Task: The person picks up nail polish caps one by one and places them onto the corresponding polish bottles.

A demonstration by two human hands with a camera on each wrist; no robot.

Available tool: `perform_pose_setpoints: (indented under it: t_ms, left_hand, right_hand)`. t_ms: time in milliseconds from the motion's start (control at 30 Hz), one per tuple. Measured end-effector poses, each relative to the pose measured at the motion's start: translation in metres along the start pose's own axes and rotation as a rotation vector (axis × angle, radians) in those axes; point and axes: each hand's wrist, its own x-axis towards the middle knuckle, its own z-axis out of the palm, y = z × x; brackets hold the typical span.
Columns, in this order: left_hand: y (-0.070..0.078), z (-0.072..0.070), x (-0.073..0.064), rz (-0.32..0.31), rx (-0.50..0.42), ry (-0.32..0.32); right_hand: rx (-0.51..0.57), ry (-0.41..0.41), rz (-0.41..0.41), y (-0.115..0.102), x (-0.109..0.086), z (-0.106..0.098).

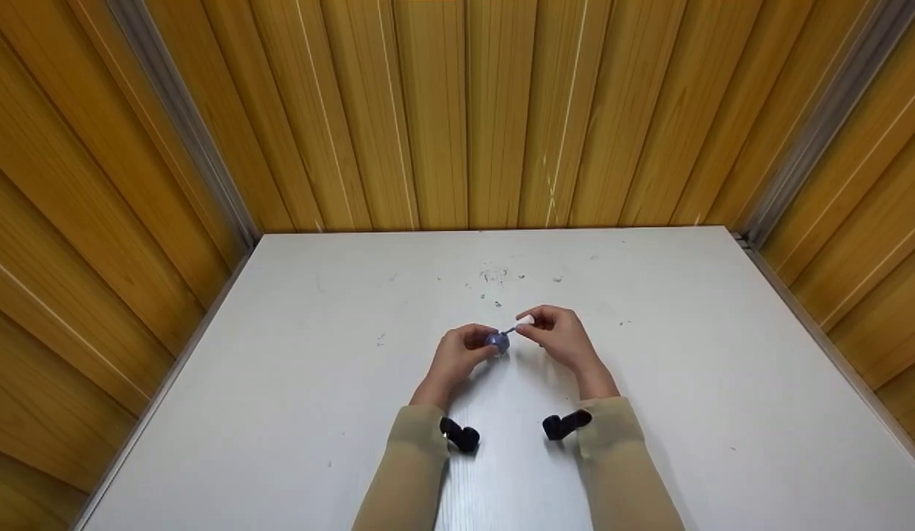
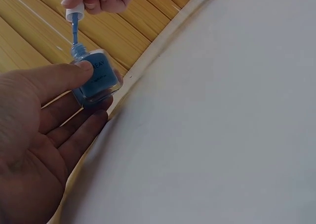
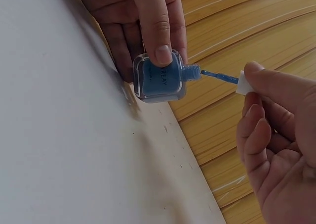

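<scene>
A small square glass bottle of blue nail polish [image 2: 102,80] is pinched between the thumb and fingers of my left hand [image 1: 455,358]. Its threaded neck [image 3: 191,72] is uncapped. My right hand [image 1: 561,335] pinches the white cap [image 3: 243,83] of the nail polish brush. From the cap runs a thin stem coated in blue [image 3: 219,77], its tip just outside the bottle mouth. In the left wrist view the brush [image 2: 75,30] points down at the neck. Dark lettering shows on the bottle's front, partly hidden by the left thumb.
Both hands are over a white table [image 1: 317,310] with small dark marks and scuffs toward its far side. Yellow wood-look panels [image 1: 443,110] rise behind it and at both sides. A black wrist camera [image 1: 461,435] sits on the left sleeve, another black camera [image 1: 564,425] on the right.
</scene>
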Motion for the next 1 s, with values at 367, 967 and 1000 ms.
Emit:
perform_pose_setpoints:
  t_ms: [367, 967, 1000]
  left_hand:
    - [0.001, 0.000, 0.000, -0.011, 0.006, -0.007]
    - [0.000, 0.000, -0.001, 0.011, -0.013, -0.045]
    - [0.001, 0.000, -0.001, 0.009, -0.017, -0.047]
  right_hand:
    - [-0.050, -0.025, -0.035, 0.004, 0.003, 0.003]
    - [-0.081, -0.085, -0.029, 0.003, 0.003, 0.013]
    - [-0.083, -0.089, -0.029, 0.003, 0.003, 0.014]
